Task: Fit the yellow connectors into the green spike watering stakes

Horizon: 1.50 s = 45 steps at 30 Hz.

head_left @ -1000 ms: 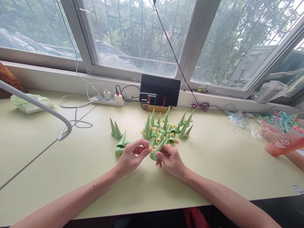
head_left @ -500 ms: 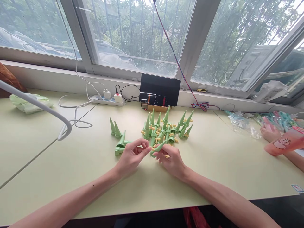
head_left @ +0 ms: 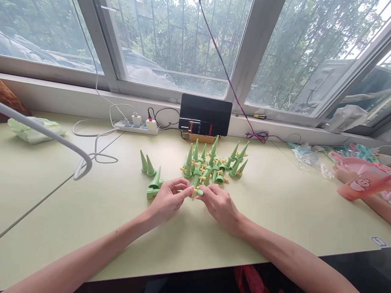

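Over the near side of a cluster, my right hand (head_left: pixel 221 205) is closed round a green plant watering spike (head_left: pixel 200 193), its rounded end turned towards me. My left hand (head_left: pixel 171 197) pinches a small yellow valve (head_left: pixel 195 190) at the side of that spike, thumb against forefinger. Fingers hide most of both parts. Just beyond stand and lie several green watering spikes (head_left: pixel 213 152) with yellow valves. Left of them, two cones (head_left: pixel 149 166) stand upright, and a tilted cone (head_left: pixel 155 179) leans by a lying green piece (head_left: pixel 151 193) close to my left hand.
A tablet (head_left: pixel 204 114) leans on a cardboard box (head_left: pixel 201 138) at the window. A power strip (head_left: pixel 137 127) and white cables lie to the left. At right, another person's hand (head_left: pixel 342 171) is by a pink cup (head_left: pixel 360 185) and plastic bags (head_left: pixel 310 158).
The spike in my right hand has turned from pointing up to the right to end-on towards me. My left fingers stay at the yellow valve. The pink cup at right has tilted slightly.
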Available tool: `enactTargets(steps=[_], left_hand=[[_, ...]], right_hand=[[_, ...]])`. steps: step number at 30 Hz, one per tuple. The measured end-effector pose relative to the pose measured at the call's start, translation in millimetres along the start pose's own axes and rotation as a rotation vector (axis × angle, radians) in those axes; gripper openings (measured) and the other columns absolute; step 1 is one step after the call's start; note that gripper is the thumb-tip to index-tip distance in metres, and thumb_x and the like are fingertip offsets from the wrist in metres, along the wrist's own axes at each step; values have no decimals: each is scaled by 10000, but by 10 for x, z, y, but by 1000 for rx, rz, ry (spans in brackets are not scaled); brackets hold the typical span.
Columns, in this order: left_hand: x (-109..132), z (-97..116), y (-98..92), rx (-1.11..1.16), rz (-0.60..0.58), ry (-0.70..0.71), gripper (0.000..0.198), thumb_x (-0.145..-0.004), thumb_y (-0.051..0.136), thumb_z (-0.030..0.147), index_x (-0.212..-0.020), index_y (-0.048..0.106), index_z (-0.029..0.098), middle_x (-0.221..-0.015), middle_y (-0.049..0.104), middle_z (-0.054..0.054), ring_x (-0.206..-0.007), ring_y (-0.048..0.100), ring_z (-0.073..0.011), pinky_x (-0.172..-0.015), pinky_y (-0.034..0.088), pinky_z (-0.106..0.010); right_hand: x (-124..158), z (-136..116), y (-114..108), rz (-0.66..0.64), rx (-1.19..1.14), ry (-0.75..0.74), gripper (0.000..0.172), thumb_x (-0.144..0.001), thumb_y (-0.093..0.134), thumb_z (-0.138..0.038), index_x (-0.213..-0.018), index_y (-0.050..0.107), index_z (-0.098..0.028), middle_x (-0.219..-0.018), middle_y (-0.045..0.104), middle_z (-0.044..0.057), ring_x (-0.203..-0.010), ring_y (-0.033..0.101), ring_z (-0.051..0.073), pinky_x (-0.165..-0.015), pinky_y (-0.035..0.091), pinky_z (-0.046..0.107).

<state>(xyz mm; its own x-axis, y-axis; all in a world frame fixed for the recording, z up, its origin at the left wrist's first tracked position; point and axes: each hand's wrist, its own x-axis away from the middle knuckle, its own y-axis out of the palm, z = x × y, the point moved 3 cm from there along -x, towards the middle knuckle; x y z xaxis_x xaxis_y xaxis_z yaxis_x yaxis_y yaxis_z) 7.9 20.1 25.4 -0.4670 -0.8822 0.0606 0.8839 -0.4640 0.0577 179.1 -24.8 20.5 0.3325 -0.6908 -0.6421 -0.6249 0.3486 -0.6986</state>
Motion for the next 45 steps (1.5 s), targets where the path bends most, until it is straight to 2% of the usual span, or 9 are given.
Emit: enactTargets(steps=[3, 6, 9, 13, 16, 24, 29, 36, 45], left_hand=[[-3, 8, 0, 15, -9, -28, 351, -834, 704, 489, -814, 566, 167, -704, 605, 15, -410, 231, -7, -365, 165, -157], [15, 48, 4, -48, -2, 32, 327, -867, 666, 483, -837, 568, 172, -715, 607, 15, -385, 286, -10, -369, 227, -170], [39, 98, -6, -203, 43, 186, 277, -899, 633, 442, -856, 574, 175, -698, 575, 23, -405, 372, -32, -397, 295, -186], [62, 146, -31, -465, 116, 501, 180, -916, 620, 342, -872, 578, 173, -783, 565, 8, -487, 429, -45, -463, 360, -196], [66, 138, -42, -562, 120, 617, 133, -913, 623, 296, -921, 562, 178, -835, 556, 6, -478, 428, -36, -470, 377, -197], [81, 123, -28, -578, 107, 604, 164, -902, 634, 314, -896, 542, 178, -814, 580, 0, -484, 456, -51, -472, 397, -201], [84, 93, -41, -551, 134, 604, 159, -901, 642, 297, -898, 528, 185, -854, 593, 1, -480, 431, -37, -509, 428, -210], [108, 98, -26, -519, 127, 663, 118, -910, 640, 261, -906, 550, 185, -874, 581, -8, -489, 432, -36, -490, 413, -205], [117, 94, -1, -413, 130, 597, 136, -910, 645, 297, -888, 591, 174, -810, 598, -13, -499, 474, -54, -477, 408, -208]], right_hand=[[-17, -8, -3, -8, -16, 12, 216, -1038, 469, -288, -1036, 650, -172, -764, 593, 49, -628, 545, 138, -591, 455, 237], [-33, 3, 8, 0, -136, 97, 221, -1027, 480, -302, -939, 641, -180, -754, 618, 50, -652, 583, 152, -613, 480, 258], [-45, 26, 26, 19, -354, 264, 238, -993, 532, -338, -824, 589, -180, -699, 614, 34, -614, 608, 156, -580, 493, 269], [-46, 46, 75, -43, -790, 525, 324, -969, 565, -435, -769, 515, -186, -619, 574, -5, -509, 622, 147, -452, 472, 243], [-49, 35, 97, -104, -989, 605, 355, -963, 563, -488, -802, 529, -174, -595, 592, -10, -451, 602, 133, -406, 446, 230], [-63, -12, 112, -151, -1142, 602, 399, -938, 581, -539, -814, 544, -162, -595, 620, -4, -432, 588, 117, -402, 436, 225], [-64, -26, 105, -157, -1157, 609, 412, -930, 584, -556, -811, 538, -164, -606, 622, -4, -433, 586, 115, -403, 436, 226], [-53, -24, 112, -173, -1169, 594, 394, -948, 572, -532, -820, 534, -162, -609, 624, -3, -432, 592, 114, -406, 437, 223], [-44, -7, 118, -150, -1125, 557, 417, -937, 568, -566, -813, 517, -171, -579, 626, -7, -410, 587, 114, -377, 427, 209]])
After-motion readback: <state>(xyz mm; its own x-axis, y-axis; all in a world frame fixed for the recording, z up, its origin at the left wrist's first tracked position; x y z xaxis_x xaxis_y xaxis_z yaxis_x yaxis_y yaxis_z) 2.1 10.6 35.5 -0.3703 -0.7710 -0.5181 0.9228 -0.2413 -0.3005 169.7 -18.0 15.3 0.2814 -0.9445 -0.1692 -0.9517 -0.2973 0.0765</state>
